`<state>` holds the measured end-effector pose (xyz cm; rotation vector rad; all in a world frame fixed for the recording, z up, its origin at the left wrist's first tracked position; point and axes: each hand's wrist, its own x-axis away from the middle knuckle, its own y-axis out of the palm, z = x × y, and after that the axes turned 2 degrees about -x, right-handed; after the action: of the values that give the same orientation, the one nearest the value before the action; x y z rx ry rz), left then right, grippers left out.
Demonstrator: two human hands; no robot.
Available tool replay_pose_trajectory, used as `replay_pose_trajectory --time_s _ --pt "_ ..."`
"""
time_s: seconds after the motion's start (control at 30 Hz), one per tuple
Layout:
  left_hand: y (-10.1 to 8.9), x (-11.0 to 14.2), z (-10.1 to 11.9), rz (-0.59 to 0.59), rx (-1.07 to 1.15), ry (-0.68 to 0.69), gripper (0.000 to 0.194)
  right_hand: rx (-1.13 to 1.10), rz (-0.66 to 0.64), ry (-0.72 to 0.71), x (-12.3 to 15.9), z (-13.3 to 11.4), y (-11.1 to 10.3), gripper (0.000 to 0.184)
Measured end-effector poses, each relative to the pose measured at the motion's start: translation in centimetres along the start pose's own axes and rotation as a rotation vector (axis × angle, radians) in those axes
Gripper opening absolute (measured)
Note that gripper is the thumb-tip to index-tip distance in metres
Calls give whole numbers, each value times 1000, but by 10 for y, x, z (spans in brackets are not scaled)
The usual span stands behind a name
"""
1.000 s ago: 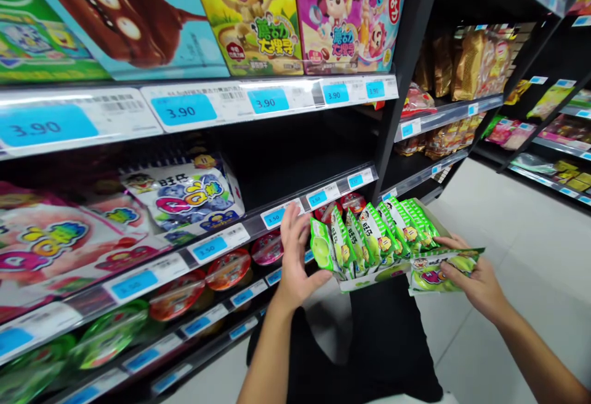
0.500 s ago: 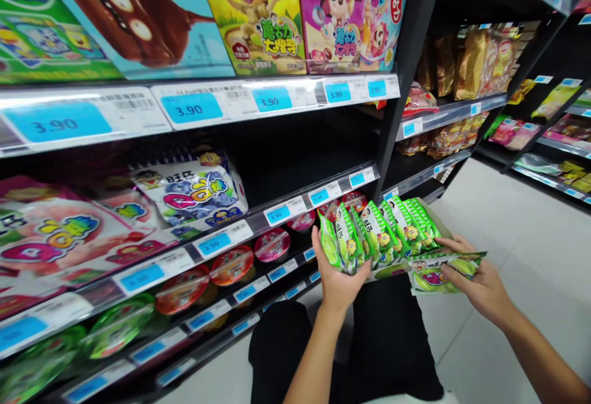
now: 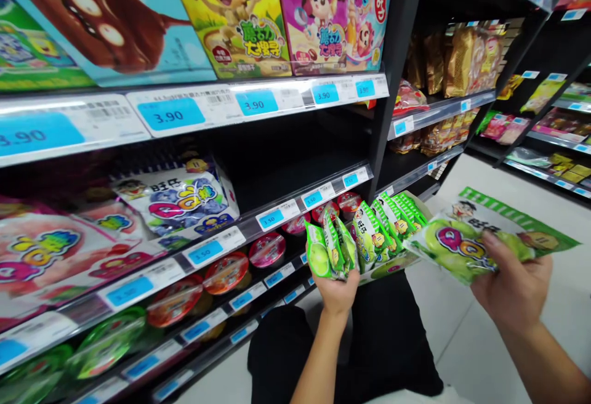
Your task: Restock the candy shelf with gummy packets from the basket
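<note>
Head view records a green snack bag point(image 3: 475, 244) held up in the right hand point(image 3: 512, 287), tilted with its printed face upward and well apart from the shelving. The bag carries large Q lettering and pictures of green fruit. The fingers point(image 3: 492, 241) of that hand are clamped on the bag's lower edge. The left hand point(image 3: 335, 293) sits under the near end of a row of green packets point(image 3: 369, 238), which stand on edge in a cardboard tray point(image 3: 392, 266). Its fingers are together and curled up against the packets, mostly hidden behind them. Tray and packets are just in front of a shelf edge with blue 1.50 price tags point(image 3: 277, 214). Below that edge, round jelly cups point(image 3: 226, 271) stand on a lower shelf. Large printed snack bags point(image 3: 173, 201) lie on the shelf above the cups, and colourful boxes point(image 3: 231, 16) stand higher up over white 3.90 tags point(image 3: 170, 113). Gold bags point(image 3: 462, 62) occupy further shelving to the right, above a pale tiled floor point(image 3: 462, 336).
</note>
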<state>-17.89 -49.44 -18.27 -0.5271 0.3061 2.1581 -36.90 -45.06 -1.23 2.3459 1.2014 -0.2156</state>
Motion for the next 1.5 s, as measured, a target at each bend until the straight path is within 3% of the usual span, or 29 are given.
replay_pose_trajectory --time_s 0.1,0.23,0.43,0.53,0.6,0.8,0.93,1.03,1.13,1.3,1.5 --pt "2 2 5 -14 11 -2 79 -73 -70 -50 5 -10 35 37" --pt "5 4 13 -26 1 -12 85 11 -288 -107 11 -9 73 39" --pt "8 4 21 -48 30 16 87 259 -466 -343 15 15 104 32" --pt "8 4 21 -50 70 46 82 348 -540 -382 17 26 108 33" --pt "8 4 21 -54 92 37 81 420 -656 -373 15 26 106 31" --pt "6 3 25 -83 88 -44 96 760 -1066 -399 -10 -11 97 35" --pt "4 2 27 -65 84 -29 88 1005 -1314 -462 -30 -31 99 48" --pt "3 1 26 -71 74 -25 84 1150 -1491 -594 -42 -36 104 61" --pt "3 2 24 -79 56 -38 83 1278 -1631 -752 -50 -39 113 58" --pt "3 4 23 -59 63 -27 78 1468 -1707 -813 -53 -44 129 49" --pt "3 4 22 -37 54 5 75 1426 -1704 -946 -57 -32 131 44"
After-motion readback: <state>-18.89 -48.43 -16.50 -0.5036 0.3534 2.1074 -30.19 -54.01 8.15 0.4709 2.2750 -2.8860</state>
